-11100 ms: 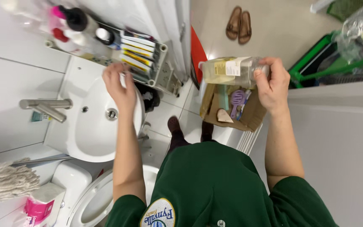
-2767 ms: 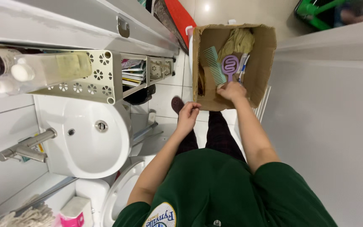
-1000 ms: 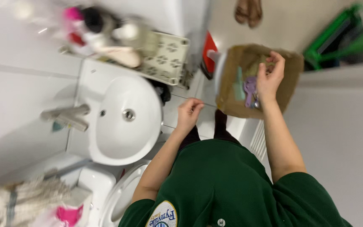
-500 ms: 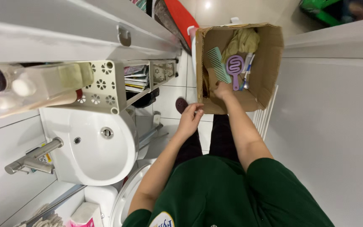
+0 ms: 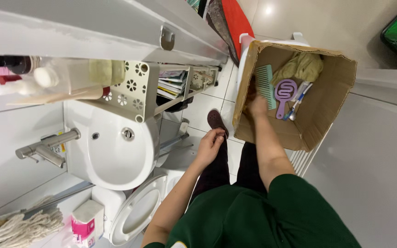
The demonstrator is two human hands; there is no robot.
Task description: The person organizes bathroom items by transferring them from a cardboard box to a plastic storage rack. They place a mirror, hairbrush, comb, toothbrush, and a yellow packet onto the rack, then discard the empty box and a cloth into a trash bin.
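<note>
My right hand [image 5: 257, 106] has gone deeper into the cardboard box [image 5: 327, 110], next to the green comb [image 5: 265, 85]. I cannot tell if it grips anything. My left hand [image 5: 211, 143] stays curled and empty by my leg.

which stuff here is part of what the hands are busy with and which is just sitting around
In hand:
right hand, reaching into the cardboard box
green comb, beside that hand
purple brush
left hand, loosely curled, holding nothing visible

Lying about:
sink
tap
mop
shelf rack
toilet
</note>
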